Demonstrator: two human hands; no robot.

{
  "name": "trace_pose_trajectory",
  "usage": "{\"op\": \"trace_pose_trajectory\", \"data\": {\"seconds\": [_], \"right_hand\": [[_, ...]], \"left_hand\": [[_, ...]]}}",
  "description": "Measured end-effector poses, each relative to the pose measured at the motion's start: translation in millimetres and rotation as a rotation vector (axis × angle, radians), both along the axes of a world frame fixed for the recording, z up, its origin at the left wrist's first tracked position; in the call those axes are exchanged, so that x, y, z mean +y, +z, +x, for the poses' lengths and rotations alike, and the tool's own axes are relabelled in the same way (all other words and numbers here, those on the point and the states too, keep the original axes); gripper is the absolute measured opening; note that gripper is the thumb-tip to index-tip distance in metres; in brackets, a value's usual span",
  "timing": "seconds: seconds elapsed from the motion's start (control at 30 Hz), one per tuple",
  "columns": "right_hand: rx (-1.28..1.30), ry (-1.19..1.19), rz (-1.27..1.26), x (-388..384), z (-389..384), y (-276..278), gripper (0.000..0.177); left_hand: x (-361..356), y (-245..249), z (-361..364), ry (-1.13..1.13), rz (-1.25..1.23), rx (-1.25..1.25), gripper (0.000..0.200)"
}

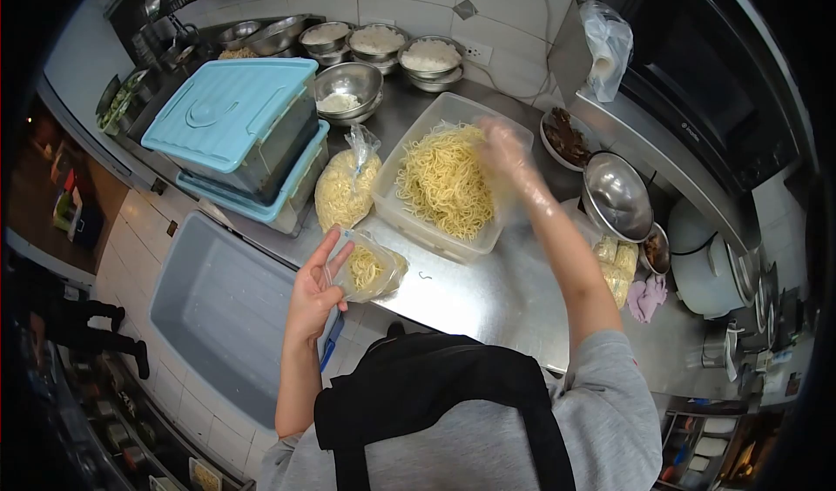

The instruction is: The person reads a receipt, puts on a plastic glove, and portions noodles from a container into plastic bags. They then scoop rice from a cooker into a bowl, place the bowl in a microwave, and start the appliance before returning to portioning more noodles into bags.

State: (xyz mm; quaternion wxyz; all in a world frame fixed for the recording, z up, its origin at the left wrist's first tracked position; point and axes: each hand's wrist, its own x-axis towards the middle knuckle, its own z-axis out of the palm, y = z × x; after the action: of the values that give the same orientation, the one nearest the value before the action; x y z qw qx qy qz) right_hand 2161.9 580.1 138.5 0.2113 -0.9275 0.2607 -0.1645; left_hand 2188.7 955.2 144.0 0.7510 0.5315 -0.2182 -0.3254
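My left hand grips the rim of a small clear plastic bag, its fingers pinching the edge so the mouth stands open. Some yellow noodles lie inside that bag. Over the right side of a translucent plastic bin is my right hand, in a clear glove and smeared by motion; its fingers cannot be made out. A large heap of yellow noodles fills much of the bin, right beside this hand. A tied clear bag of noodles stands left of the bin.
Blue-lidded boxes are stacked at left, above a grey tub. Metal bowls of white food line the wall. To the right are a steel bowl, wrapped yellow packs and a pink cloth. A person's dark-clothed legs show far left.
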Motion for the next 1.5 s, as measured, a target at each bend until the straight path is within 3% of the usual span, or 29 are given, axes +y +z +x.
{"op": "trace_pose_trajectory", "data": {"seconds": [0.07, 0.17, 0.23, 0.27, 0.33, 0.37, 0.43, 0.47, 0.53, 0.57, 0.63, 0.77, 0.83, 0.87, 0.9, 0.97, 1.0, 1.03, 1.1, 1.13, 1.27, 1.33, 1.37, 1.43, 1.47, 1.5], "right_hand": [[0.006, 0.305, -0.323, 30.4, 1.8, -17.3, 0.043], [0.192, 0.242, -0.332, 81.7, -3.9, -23.2, 0.053], [-0.013, -0.032, -0.515, 77.4, 9.3, -48.7, 0.06], [-0.02, -0.024, -0.519, 66.6, 16.9, -47.6, 0.06], [0.252, 0.096, -0.21, 38.2, 27.5, -32.5, 0.071], [0.247, 0.1, -0.211, 25.2, 28.7, -20.7, 0.071], [0.07, 0.151, 0.363, 8.8, 22.8, 12.7, 0.069], [0.072, 0.151, 0.36, 18.4, 13.9, 33.9, 0.069], [-0.495, 0.174, 0.685, 41.6, -6.8, 68.7, 0.06], [-0.475, 0.055, 0.462, 12.2, 9.6, 50.4, 0.051], [-0.372, 0.242, 0.893, 25.6, -5.7, 97.0, 0.043], [-0.168, 0.176, 0.602, 10.6, -1.9, 94.8, 0.028], [-0.346, 0.28, 0.762, 25.3, -5.8, 90.6, 0.014], [-0.205, 0.29, 0.712, 8.1, 1.3, 76.8, 0.01], [-0.205, 0.29, 0.711, 12.3, -0.3, 80.9, 0.01], [-0.481, 0.456, 0.844, 21.7, -7.4, 86.7, 0.008], [-0.496, 0.373, 1.008, 36.8, -12.4, 94.6, 0.01], [-0.493, 0.368, 1.012, 29.7, -9.2, 84.7, 0.01], [-0.135, 0.077, 0.012, -3.4, 9.9, 50.9, 0.015], [0.066, 0.097, -0.285, -15.5, 15.3, 52.9, 0.019], [0.175, 0.089, -0.224, 5.5, 24.1, 38.9, 0.016], [-0.087, 0.549, -0.241, 12.0, 24.1, -19.3, 0.018], [-0.091, 0.55, -0.24, 24.0, 15.0, -28.5, 0.018], [-0.05, 0.596, -0.737, 45.7, 0.4, -42.8, 0.023], [-0.054, 0.602, -0.737, 42.4, 5.3, -45.1, 0.023], [-0.013, 0.446, -0.534, 32.3, 13.5, -46.0, 0.025]], "left_hand": [[0.9, -0.4, 0.8, 0.001, 0.011, 0.009, 0.079], [-1.1, 0.6, -1.8, 0.002, 0.009, 0.024, 0.079], [-5.0, 3.8, -3.8, -0.034, 0.006, -0.001, 0.08], [-8.4, 8.3, -7.0, -0.025, 0.002, -0.005, 0.08], [-11.4, 19.8, -16.9, -0.074, -0.033, -0.052, 0.081], [-10.2, 23.5, -17.9, -0.07, -0.033, -0.056, 0.081], [-9.8, 27.4, -19.7, -0.137, -0.072, -0.04, 0.082], [-10.6, 24.6, -18.9, -0.136, -0.075, -0.038, 0.082], [-11.6, 14.4, -15.9, -0.133, -0.041, -0.02, 0.082], [-12.1, 11.6, -15.6, -0.136, -0.04, -0.019, 0.082], [-12.7, 8.1, -15.5, -0.122, -0.025, 0.016, 0.082], [-11.2, 7.5, -10.4, -0.123, -0.039, -0.004, 0.082], [-10.6, 6.0, -9.0, -0.178, -0.033, -0.023, 0.082], [-10.7, 6.1, -9.6, -0.179, -0.034, -0.022, 0.082], [-11.0, 6.5, -9.9, -0.176, -0.033, -0.019, 0.082], [-11.5, 6.5, -8.7, -0.17, -0.029, -0.013, 0.082], [-12.0, 5.8, -8.0, -0.168, -0.03, -0.012, 0.082], [-12.2, 4.9, -8.4, -0.167, -0.03, -0.01, 0.082], [-13.7, 7.7, -11.8, -0.147, -0.018, -0.006, 0.081], [-15.5, 9.6, -11.5, -0.121, -0.018, -0.008, 0.081], [-15.5, 7.3, -10.4, -0.117, -0.02, -0.003, 0.081], [-16.0, 7.1, -10.4, -0.13, -0.022, -0.009, 0.081], [-15.9, 7.7, -10.7, -0.128, -0.02, -0.011, 0.081], [-14.2, 8.9, -11.8, -0.123, -0.023, -0.006, 0.081], [-12.3, 8.9, -11.7, -0.117, -0.023, -0.008, 0.081], [-11.1, 8.9, -11.8, -0.116, -0.02, -0.007, 0.081]]}}
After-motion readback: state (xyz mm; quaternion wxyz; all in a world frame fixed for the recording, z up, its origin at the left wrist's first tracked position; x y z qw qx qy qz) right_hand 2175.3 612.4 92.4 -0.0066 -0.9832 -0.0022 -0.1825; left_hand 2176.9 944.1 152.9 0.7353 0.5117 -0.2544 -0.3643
